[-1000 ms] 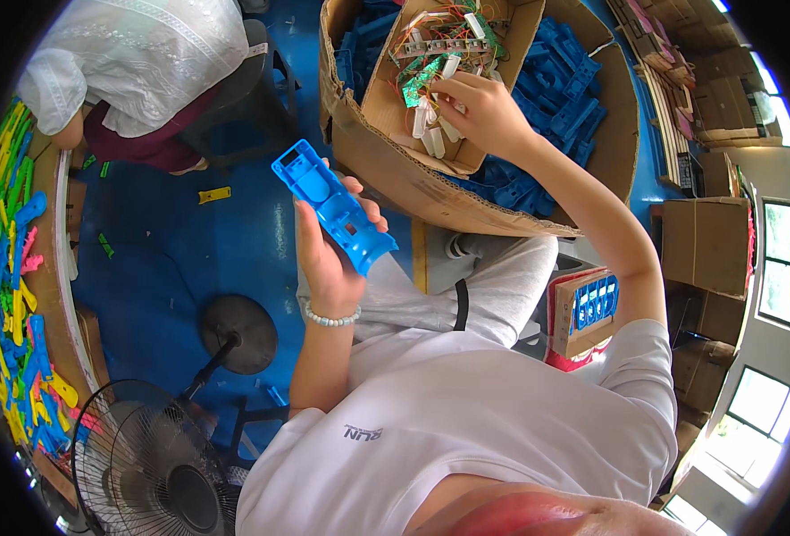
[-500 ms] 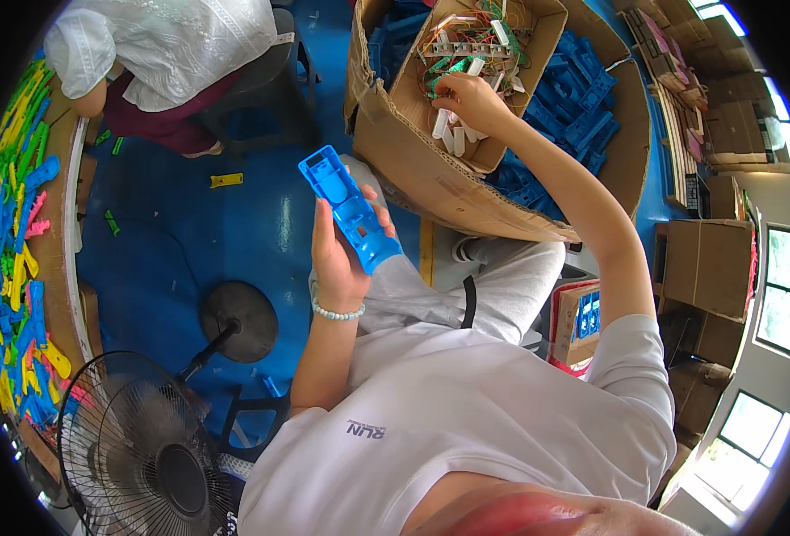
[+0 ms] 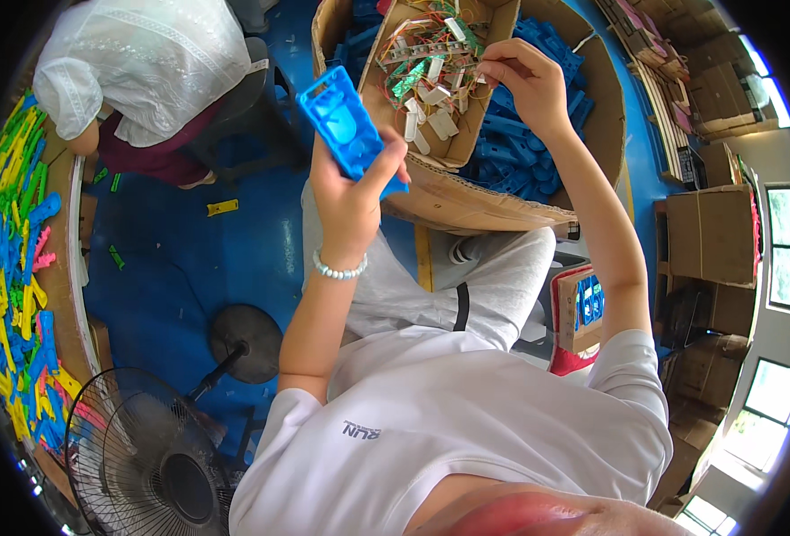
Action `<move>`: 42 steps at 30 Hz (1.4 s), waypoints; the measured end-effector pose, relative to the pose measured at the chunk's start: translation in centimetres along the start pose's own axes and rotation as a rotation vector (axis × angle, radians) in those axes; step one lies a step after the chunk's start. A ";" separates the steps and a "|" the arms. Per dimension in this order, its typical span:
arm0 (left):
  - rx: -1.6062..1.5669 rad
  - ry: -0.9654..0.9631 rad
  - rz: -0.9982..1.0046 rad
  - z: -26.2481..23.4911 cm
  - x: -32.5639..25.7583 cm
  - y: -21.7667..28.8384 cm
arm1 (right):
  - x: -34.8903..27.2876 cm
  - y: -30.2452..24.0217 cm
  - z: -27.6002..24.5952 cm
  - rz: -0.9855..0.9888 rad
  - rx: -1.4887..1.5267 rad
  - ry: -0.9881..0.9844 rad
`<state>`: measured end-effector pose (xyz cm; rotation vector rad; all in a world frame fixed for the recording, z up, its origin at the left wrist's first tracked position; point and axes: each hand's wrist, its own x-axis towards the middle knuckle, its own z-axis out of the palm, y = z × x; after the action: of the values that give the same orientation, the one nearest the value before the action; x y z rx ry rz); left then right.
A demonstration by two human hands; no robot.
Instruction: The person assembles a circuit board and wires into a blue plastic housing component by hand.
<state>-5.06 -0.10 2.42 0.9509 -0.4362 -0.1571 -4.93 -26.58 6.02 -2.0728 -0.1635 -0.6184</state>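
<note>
Blue plastic housing (image 3: 346, 134) is sitting upright in the left hand (image 3: 355, 192), whose fingers are clamped around its lower end, just in front of the small cardboard tray (image 3: 448, 152). Right hand (image 3: 524, 80) is reaching into that tray, fingertips pinched together among wired parts (image 3: 426, 54). Behind the tray, blue pieces are filling a large carton (image 3: 605, 116). Left of it, a person in white (image 3: 149, 62) is sitting.
</note>
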 end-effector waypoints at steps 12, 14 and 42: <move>0.174 -0.406 0.141 8.4 3.2 -0.4 | -7.5 -6.6 -4.5 -0.006 0.285 0.025; 0.111 -0.407 0.070 9.0 2.8 -0.8 | -8.5 -6.4 -5.1 -0.010 0.305 -0.010; -0.075 -0.100 -0.040 12.3 3.1 -5.0 | -10.9 -6.7 -1.8 0.250 0.123 0.324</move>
<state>-7.23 -13.23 5.45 0.8804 -0.5002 -0.2565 -17.32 -22.99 6.49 -1.8099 0.2356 -0.7574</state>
